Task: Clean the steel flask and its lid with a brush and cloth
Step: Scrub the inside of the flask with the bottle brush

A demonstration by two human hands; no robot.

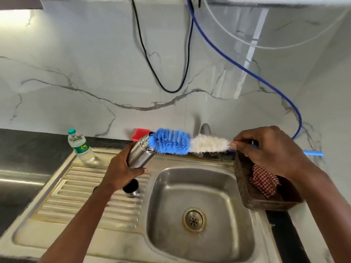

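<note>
Your left hand gripped the flask, fingers curled round its body, with the mouth tilted toward the brush. Your right hand pinched the brush handle, and the blue bristle tip sat at the flask mouth. The lid sat on the drainboard, beside your left wrist. A basket holding a checked cloth stood right of the sink, under your right forearm. A water bottle stood at the drainboard's far corner. A red container and the tap stood behind the brush.
</note>
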